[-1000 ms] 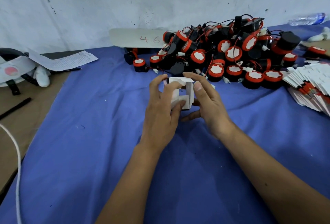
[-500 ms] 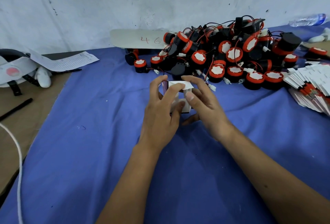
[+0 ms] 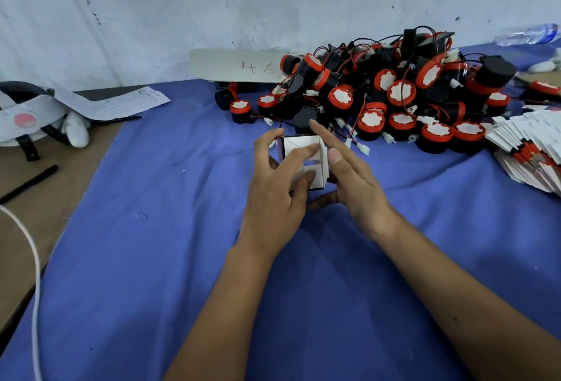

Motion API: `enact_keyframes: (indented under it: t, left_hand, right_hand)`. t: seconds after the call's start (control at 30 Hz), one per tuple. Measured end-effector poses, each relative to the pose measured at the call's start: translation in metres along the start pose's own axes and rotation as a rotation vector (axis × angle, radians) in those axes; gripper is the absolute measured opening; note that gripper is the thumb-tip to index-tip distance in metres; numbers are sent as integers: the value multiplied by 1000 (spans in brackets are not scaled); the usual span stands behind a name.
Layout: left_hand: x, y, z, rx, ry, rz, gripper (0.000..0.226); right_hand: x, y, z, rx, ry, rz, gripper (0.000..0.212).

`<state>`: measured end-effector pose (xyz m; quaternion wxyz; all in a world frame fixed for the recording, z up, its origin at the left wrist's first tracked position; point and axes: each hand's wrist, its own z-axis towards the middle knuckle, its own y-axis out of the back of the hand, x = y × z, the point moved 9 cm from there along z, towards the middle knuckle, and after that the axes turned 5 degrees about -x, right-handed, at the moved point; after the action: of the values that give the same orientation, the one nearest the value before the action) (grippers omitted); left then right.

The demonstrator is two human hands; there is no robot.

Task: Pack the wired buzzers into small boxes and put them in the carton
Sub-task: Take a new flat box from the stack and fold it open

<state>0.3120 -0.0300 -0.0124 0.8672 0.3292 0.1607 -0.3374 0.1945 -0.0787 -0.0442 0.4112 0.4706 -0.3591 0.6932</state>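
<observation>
The small white cardboard box [image 3: 305, 162] sits in the middle of the blue cloth surface [image 3: 151, 244], held between both hands. The left hand [image 3: 274, 195] wraps its fingers around the box's left side and front. That grip is closed on the box. The right hand [image 3: 349, 180] has straight fingers pressing on the right side flap, so it is open.

The box looks light and thin. I think it would crush if squeezed hard, so hold it by the flat sides, not the loose flaps.

At 1 o'clock from the box lies the pile of black and red round buzzers with thin wires [image 3: 394, 92]. Their wires look tangled, so lift one by its hard round body.

I cannot see inside the box. The stack of flat white folded boxes [image 3: 528, 149] at 3 o'clock is cut off. No carton shows.
</observation>
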Motion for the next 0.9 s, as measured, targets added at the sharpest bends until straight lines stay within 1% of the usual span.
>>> enact_keyframes:
  t: [0.13,0.2,0.27,0.33,0.43,0.5,0.63,0.77,0.83,0.9]
  left_hand:
    - [-2,-3,-1,18,4,-16,35]
    - [0,-3,-1,14,30,-34,29]
    - [1,-2,-1,-7,48,-62,30]
    - [0,-1,0,-36,50,-97,37]
    - [4,3,2,-61,56,-103,55]
    - [5,3,3,-40,37,-106,66]
    - [3,-6,0,46,38,-146,85]
    - [8,-5,1,37,59,-91,86]
    - [9,-4,1,46,73,-85,86]
    - [7,-5,1,53,50,-79,85]
  right_hand:
    - [3,6,1,-61,27,-56,50]
    - [-1,9,2,-117,-10,-47,52]
    - [-6,13,3,-162,-55,-32,51]
    - [-8,14,4,-169,-63,-37,47]
    - [-9,15,4,-168,-50,-54,45]
    - [-9,17,4,-189,-52,-61,43]
    - [-9,23,6,-236,-34,-77,31]
    - [-5,25,5,-259,-14,-156,37]
    - [-3,26,5,-268,-6,-167,37]
    - [-1,28,4,-272,2,-187,38]
